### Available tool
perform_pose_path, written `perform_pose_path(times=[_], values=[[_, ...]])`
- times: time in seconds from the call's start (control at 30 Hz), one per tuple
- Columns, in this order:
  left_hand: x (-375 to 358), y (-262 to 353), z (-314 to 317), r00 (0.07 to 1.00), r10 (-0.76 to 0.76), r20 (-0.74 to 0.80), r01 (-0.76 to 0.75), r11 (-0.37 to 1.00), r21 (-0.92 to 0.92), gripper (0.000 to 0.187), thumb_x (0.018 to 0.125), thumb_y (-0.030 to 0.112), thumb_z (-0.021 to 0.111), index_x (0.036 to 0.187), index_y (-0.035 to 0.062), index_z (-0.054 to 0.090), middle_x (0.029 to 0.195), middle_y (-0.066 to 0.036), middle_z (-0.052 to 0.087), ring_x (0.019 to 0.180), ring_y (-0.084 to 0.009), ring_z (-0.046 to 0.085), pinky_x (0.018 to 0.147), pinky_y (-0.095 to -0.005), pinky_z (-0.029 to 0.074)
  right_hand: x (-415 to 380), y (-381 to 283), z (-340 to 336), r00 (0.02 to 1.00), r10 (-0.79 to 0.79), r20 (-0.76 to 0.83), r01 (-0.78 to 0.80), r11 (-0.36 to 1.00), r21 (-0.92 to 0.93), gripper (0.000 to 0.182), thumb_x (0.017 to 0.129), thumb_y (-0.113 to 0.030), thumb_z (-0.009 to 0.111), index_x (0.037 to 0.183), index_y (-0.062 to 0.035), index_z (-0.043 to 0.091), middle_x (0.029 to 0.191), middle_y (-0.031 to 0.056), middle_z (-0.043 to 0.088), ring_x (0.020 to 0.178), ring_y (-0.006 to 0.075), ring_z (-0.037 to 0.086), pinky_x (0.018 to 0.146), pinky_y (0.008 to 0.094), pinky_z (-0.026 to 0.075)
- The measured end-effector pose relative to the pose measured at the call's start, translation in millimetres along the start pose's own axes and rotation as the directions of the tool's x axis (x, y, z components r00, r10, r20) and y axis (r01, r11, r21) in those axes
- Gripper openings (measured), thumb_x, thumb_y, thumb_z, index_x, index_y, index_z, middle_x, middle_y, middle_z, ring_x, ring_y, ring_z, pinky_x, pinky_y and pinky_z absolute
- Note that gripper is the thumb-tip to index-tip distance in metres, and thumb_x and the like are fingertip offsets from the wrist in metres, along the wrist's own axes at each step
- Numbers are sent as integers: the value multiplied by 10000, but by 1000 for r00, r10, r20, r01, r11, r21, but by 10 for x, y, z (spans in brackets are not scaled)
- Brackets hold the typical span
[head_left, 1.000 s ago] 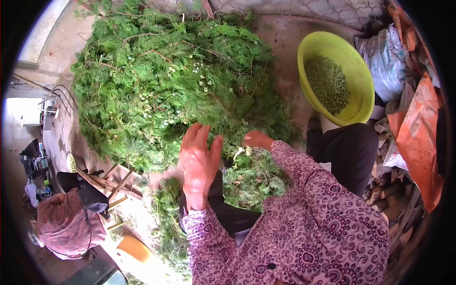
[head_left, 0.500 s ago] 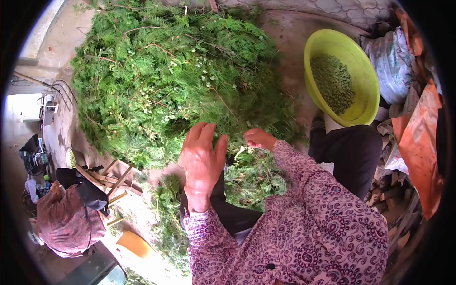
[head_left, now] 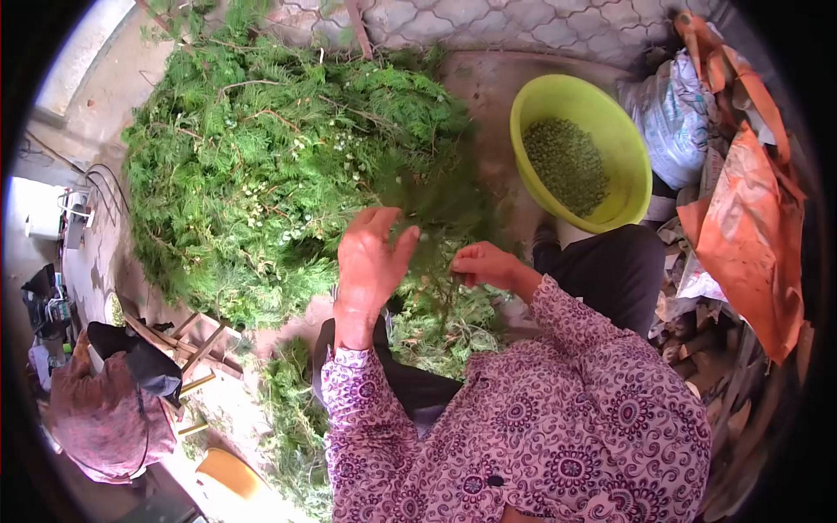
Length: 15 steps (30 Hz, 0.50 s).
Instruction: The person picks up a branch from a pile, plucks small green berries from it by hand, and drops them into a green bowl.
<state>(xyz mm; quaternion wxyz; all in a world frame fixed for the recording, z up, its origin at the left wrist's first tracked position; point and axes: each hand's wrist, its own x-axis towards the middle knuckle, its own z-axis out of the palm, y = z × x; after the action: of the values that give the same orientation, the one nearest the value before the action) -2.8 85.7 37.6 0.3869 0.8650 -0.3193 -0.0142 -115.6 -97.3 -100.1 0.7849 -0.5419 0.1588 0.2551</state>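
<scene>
My right hand [head_left: 490, 265] is closed in a pinch on a green conifer sprig [head_left: 445, 202], whose foliage is smeared by motion. To its left is my left hand [head_left: 370, 261], back toward me, with the thumb apart from the bent fingers. The fingertips are partly hidden, and I see nothing held in them. Both hands are above the near edge of a large pile of cut conifer branches [head_left: 235, 183] dotted with small pale green cones. More green cuttings [head_left: 436, 327] lie between my legs, below the hands.
A yellow-green basin [head_left: 632, 187] holding many small green cones [head_left: 565, 166] stands right of the pile. Beyond it are a white sack [head_left: 667, 122], an orange sheet [head_left: 750, 253] and split wood [head_left: 697, 357]. At left are a wooden frame [head_left: 205, 344] and a cloth-covered bundle [head_left: 109, 414].
The right hand now shows a pinch on a blurred sprig that spreads up between the hands. My left hand stays close by. The view has shifted, so the basin appears further left.
</scene>
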Motion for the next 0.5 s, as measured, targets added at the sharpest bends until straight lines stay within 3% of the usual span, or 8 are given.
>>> perform_pose_path(times=[0.1, 0.17, 0.2, 0.3, 0.33, 0.4, 0.5], values=[[20, 71, 57, 998, -39, 44, 46, 982, -183, 230, 706, 107, 661, 891, -14, 599, 861, -153, 591, 688, -254, 586, 579, -314, 473, -230, -287, 94, 994, -91, 52, 86, 991, 98, 191, 824, -222, 569, 823, -34, 602, 715, -10, 581, 577, 51, 513, 528, 194, 420], [58, 116, 67, 990, -88, 113, 121, 934, -337, 239, 738, 119, 658, 918, -26, 599, 822, -109, 609, 650, -140, 569, 562, -245, 464, -400, -516, 88, 988, -152, 40, 151, 988, 34, 186, 832, -200, 550, 849, -20, 597, 745, 10, 588, 626, 66, 523, 580, 203, 423], [66, 110, 99, 992, -73, 107, 106, 933, -343, 239, 738, 119, 658, 918, -26, 599, 822, -109, 609, 650, -140, 569, 562, -245, 464, -485, -629, 91, 978, -203, 40, 204, 979, -24, 185, 840, -177, 531, 875, -7, 593, 775, 31, 596, 674, 81, 533, 633, 211, 426], [157, 194, 156, 954, -167, 247, 287, 738, -611, 218, 784, 137, 637, 936, -15, 603, 814, -36, 620, 721, -71, 545, 628, -209, 452, -726, -1058, 133, 934, -353, 48, 356, 928, -112, 177, 828, -155, 550, 900, 1, 588, 820, 26, 597, 723, 66, 526, 666, 209, 423], [169, 229, 173, 959, -159, 236, 274, 736, -619, 218, 784, 137, 637, 936, -15, 603, 814, -36, 620, 721, -71, 545, 628, -209, 452, -772, -1168, 164, 932, -359, 50, 362, 924, -127, 177, 828, -155, 550, 900, 1, 588, 820, 26, 597, 723, 66, 526, 666, 209, 423], [188, 285, 240, 931, -158, 330, 355, 608, -710, 265, 781, 156, 648, 965, -25, 590, 847, -48, 615, 752, -84, 548, 676, -214, 454, -807, -1353, 214, 898, -434, 78, 430, 824, -369, 168, 809, -120, 573, 919, 7, 583, 841, 16, 598, 753, 55, 520, 683, 208, 423], [196, 375, 398, 927, -115, 358, 367, 488, -792, 397, 777, 177, 658, 1074, -42, 513, 930, -65, 585, 832, -106, 538, 736, -224, 451, -778, -1533, 199, 894, -427, 134, 437, 765, -473, 185, 790, -88, 587, 952, 2, 576, 794, -6, 579, 721, 38, 503, 641, 205, 413]])
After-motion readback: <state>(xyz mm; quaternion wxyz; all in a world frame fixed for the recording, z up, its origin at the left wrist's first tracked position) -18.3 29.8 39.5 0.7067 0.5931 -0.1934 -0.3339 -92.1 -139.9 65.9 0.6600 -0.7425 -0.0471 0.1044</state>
